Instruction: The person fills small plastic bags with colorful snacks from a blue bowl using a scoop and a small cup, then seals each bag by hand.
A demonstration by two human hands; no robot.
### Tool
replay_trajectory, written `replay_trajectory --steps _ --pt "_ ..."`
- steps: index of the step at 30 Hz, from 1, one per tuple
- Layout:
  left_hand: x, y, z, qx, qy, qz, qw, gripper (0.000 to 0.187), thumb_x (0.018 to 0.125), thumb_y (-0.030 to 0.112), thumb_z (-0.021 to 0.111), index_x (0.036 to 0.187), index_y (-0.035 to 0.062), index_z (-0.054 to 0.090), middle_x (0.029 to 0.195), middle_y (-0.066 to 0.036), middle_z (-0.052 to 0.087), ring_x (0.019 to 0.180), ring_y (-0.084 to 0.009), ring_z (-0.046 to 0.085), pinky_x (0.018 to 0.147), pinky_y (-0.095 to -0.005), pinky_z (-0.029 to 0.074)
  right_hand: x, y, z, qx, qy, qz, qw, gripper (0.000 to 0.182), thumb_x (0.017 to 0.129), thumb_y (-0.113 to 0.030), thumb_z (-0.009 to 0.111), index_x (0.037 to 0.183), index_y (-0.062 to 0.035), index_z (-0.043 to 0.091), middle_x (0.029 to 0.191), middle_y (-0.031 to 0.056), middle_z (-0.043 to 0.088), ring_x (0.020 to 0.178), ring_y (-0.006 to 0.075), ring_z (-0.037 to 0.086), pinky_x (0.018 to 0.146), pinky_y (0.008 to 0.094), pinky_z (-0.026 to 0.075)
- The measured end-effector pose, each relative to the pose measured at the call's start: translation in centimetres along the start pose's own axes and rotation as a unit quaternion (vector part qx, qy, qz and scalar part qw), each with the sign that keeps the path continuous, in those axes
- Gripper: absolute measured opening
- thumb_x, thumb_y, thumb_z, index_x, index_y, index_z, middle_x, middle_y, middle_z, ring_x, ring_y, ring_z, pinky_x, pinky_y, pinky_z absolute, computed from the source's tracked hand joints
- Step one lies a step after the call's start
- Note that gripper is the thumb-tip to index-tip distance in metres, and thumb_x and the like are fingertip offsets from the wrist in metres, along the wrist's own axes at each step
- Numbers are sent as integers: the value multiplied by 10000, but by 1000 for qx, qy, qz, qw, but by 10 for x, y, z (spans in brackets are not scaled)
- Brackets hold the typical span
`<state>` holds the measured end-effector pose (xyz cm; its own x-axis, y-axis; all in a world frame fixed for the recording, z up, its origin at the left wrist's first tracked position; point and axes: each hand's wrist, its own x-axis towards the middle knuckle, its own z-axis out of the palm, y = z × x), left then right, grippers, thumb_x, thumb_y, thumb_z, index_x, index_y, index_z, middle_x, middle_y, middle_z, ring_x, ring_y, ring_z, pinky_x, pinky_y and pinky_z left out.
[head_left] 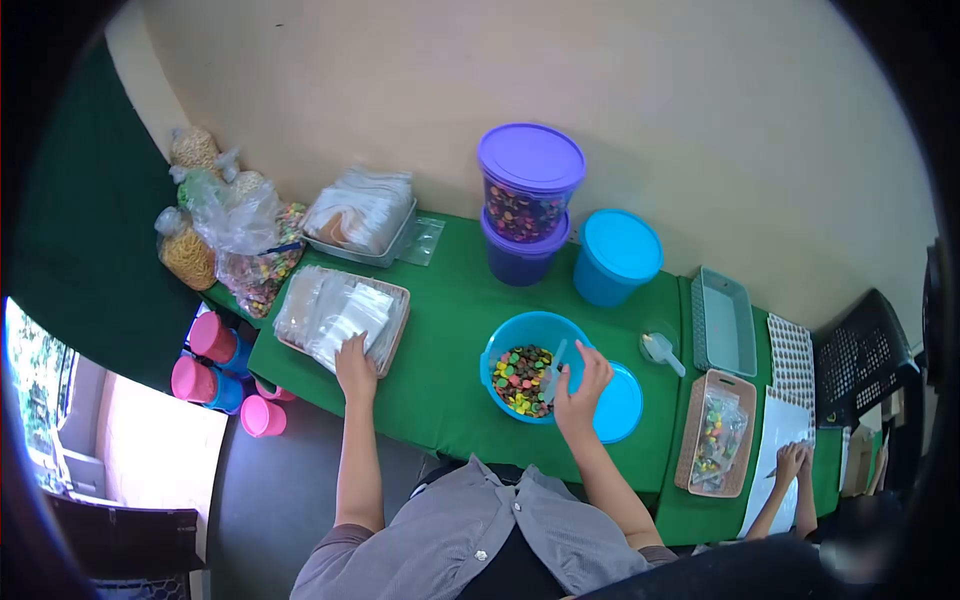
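Note:
My left hand (355, 370) lies with its fingers on clear plastic bags (345, 322), stacked in a light basket (400, 335). No bag is lifted. My right hand (584, 392) is over the right rim of a blue tub (487, 345), thumb and fingers apart. Beside its thumb, a clear scoop (552, 378) leans in the tub, its handle pointing up; I see no grip on it. Colourful round candies (520, 380) in brown, yellow, green and pink lie in the tub. A blue lid (620, 405) is partly under my right hand.
Behind stand stacked purple-lidded tubs (530, 160) and a blue lidded bucket (617, 255). To the right are a white scoop (662, 350), a grey basket (725, 320) and a basket of filled bags (718, 430). Another person's hands (793, 462) work farther right. Snack sacks (245, 220) sit left.

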<state>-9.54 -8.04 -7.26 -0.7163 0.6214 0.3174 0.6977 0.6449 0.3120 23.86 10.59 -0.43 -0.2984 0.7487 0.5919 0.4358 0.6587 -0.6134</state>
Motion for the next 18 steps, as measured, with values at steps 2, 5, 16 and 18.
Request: replay_trajectory --steps 2,5,16,18 --pt "3 -11 -4 -88 -55 -86 991 508 808 26 614 1302 117 534 1299 -154 556 1238 -371 478 1059 -483 359 3 -5 12 11 -8 -4 1000 450 831 -33 566 1277 -50 510 1173 155 509 1145 333 413 1018 465 292" --pt "-1 -26 3 -210 -58 -152 964 545 775 19 669 1287 152 539 1308 -125 560 1248 -329 484 1085 -561 302 6 -9 22 23 -21 -2 1000 432 829 -27 568 1258 -54 524 1162 152 510 1137 332 416 1011 463 298" --pt "-3 -19 -19 -73 22 -74 994 170 804 177 718 945 81 712 1044 -87 696 1122 -320 586 1109 -556 245 6 -5 31 43 -61 30 997 318 820 -10 571 1131 -69 601 1130 133 529 1128 320 424 990 434 335" --pt "2 -3 -32 -106 37 -88 990 140 815 190 714 885 69 720 987 -93 707 1061 -325 619 1108 -547 246 3 -1 31 49 -74 74 993 263 838 -10 544 1075 -86 627 1135 115 536 1110 298 434 940 394 375"
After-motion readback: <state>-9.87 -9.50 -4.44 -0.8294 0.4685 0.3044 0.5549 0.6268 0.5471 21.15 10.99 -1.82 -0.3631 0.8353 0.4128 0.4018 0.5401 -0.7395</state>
